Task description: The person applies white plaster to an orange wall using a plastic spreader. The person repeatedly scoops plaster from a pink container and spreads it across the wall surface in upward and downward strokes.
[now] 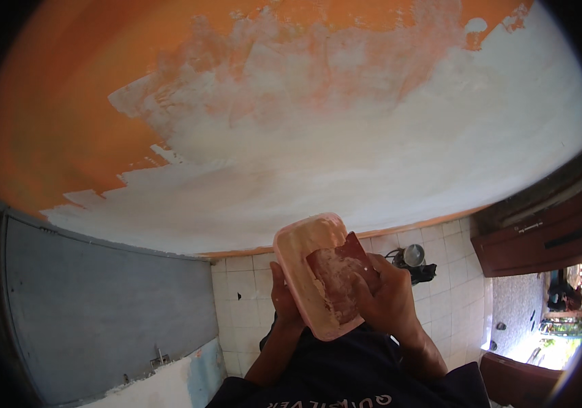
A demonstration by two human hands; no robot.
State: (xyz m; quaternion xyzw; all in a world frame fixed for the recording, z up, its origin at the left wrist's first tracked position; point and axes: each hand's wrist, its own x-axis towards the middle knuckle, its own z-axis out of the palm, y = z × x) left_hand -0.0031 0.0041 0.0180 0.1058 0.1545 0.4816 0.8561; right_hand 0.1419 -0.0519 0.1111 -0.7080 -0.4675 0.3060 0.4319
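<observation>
1 R hand (pixel 389 296) pinches 1 scraper (pixel 338 268), a flat dark red sheet w/ pale smears, thumb on the upper face; other fingers mostly hidden. 1 L hand (pixel 287 299), approx. 8 o'clock from the tray, supports 1 pink tray (pixel 291 277) by its side, thumb along the edge; rest of the grip hidden, so can't tell finger pos. underneath. Tray is tilted, rounded corners, in front of the body. Scraper overlaps the tray's R half; can't tell how hard it presses. Tan paste (pixel 326 302) coats the tray's inside, clumpy by the scraper's lower L edge.

Further out, clock centred on tray: 1 dark shirt (pixel 345 377) w/ pale lettering at 6. White floor tiles (pixel 243 275) both sides, too many to count. 1 round metal pot (pixel 414 255) on the floor btwn 2 & 3, 1 black bundle (pixel 424 273) just beside it, kind unclear. 1 big wall (pixel 291 156) at 12: orange toward 10–11, w/ a wide whitish patch, ragged edge on the L.

1 grey door (pixel 107 292) at 9, w/ 1 metal latch (pixel 160 358) near 8. 2 brown door panels: 1 (pixel 536 234) btwn 2 & 3, 1 (pixel 519 374) approx. 4. Btwn them, 1 bright opening (pixel 570 336), btwn 3 & 4, details washed out.
</observation>
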